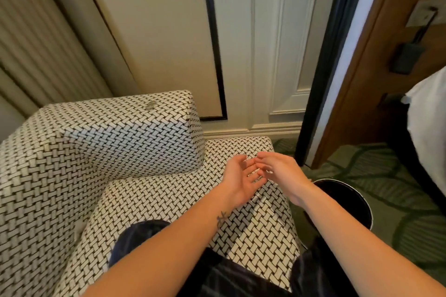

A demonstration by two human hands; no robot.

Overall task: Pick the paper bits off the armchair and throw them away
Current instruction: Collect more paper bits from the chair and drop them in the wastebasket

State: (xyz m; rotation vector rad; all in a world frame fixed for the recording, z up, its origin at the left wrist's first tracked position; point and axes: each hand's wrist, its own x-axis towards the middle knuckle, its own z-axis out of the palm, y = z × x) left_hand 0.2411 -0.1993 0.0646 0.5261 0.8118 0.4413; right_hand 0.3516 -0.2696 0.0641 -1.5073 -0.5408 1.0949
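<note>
Find one pale crumpled paper bit (151, 105) on the top edge of the woven armchair (96, 152), at ten o'clock from the hands and well apart from them. Cannot make out any other bits on the seat.

Above the seat's front corner, see the left hand (241, 178) palm up with fingers loosely spread, like a tray. See the right hand (277, 168) at its three o'clock, fingertips touching the left fingers. Cannot tell whether pinching a tiny white speck there or nothing.

Expect trouble on the way to the black waste bin (342, 197), at four o'clock just beside the chair. Likely to spill light scraps onto the green carpet (398, 164) by tilting the flat palm or moving fast. Easy, too, to overlook the far bit against so busy a weave.
</note>
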